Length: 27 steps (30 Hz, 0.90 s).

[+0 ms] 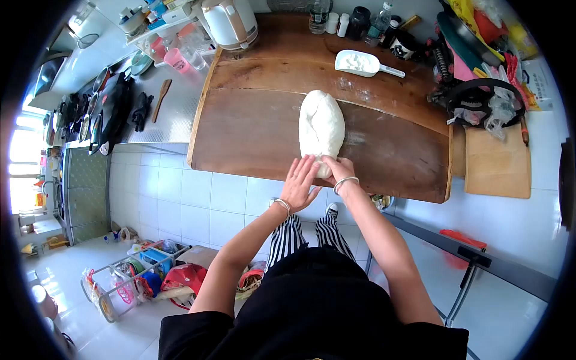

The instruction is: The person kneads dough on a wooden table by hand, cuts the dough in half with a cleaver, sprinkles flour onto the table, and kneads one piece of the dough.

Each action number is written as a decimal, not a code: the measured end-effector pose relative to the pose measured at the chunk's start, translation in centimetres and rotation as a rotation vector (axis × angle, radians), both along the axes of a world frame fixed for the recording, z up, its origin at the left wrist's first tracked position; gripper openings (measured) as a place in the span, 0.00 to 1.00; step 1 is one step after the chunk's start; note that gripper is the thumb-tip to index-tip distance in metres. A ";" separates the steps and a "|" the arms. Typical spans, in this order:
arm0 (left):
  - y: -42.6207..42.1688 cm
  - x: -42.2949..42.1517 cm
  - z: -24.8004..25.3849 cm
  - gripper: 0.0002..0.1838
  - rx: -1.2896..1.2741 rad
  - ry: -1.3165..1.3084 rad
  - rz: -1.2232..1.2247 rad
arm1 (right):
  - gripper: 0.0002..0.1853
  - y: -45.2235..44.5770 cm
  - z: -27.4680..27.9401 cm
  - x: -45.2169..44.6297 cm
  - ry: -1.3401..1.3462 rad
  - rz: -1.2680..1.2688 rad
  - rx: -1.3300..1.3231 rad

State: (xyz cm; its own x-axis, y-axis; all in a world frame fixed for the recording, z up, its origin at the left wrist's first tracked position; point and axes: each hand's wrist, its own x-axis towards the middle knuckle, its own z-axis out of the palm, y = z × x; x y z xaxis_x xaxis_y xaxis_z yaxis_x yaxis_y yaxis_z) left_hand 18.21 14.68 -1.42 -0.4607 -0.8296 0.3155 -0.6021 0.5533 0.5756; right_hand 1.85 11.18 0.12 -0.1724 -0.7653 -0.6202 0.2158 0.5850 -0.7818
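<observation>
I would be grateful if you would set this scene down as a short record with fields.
Surface: brown wooden tabletop
Main item: pale, elongated dough, its length running away from the person
Left hand: fingers extended, touching the dough's near end
Right hand: touching the same end; grip unclear
Scoop: beyond the dough and to its right, holding white powder
Kettle: by the tabletop's far left corner

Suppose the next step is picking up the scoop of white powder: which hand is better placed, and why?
Probably the right hand. It and the left hand are both at the near end of the dough, but the scoop lies beyond, off to the right, its handle pointing right.
</observation>
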 end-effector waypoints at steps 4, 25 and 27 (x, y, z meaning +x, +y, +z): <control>-2.8 0.3 1.9 0.28 -0.255 0.091 0.030 | 0.20 1.4 4.0 0.7 -0.344 -0.114 0.105; -19.4 -5.3 1.7 0.26 0.333 -0.164 0.422 | 0.26 -14.6 -1.3 -0.3 1.383 0.357 -0.503; -20.9 -5.6 2.0 0.24 0.348 -0.100 0.422 | 0.24 -16.1 -0.1 -0.7 1.205 0.437 -0.399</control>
State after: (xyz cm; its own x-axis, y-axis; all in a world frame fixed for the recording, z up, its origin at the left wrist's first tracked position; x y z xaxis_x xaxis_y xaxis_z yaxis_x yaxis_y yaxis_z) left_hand 12.57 -6.26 0.58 -0.0791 -0.9961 -0.0384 -0.7916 0.0393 0.6097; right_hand 1.13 -4.92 0.00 -0.1465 -0.9890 0.0207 -0.8675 0.1183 -0.4831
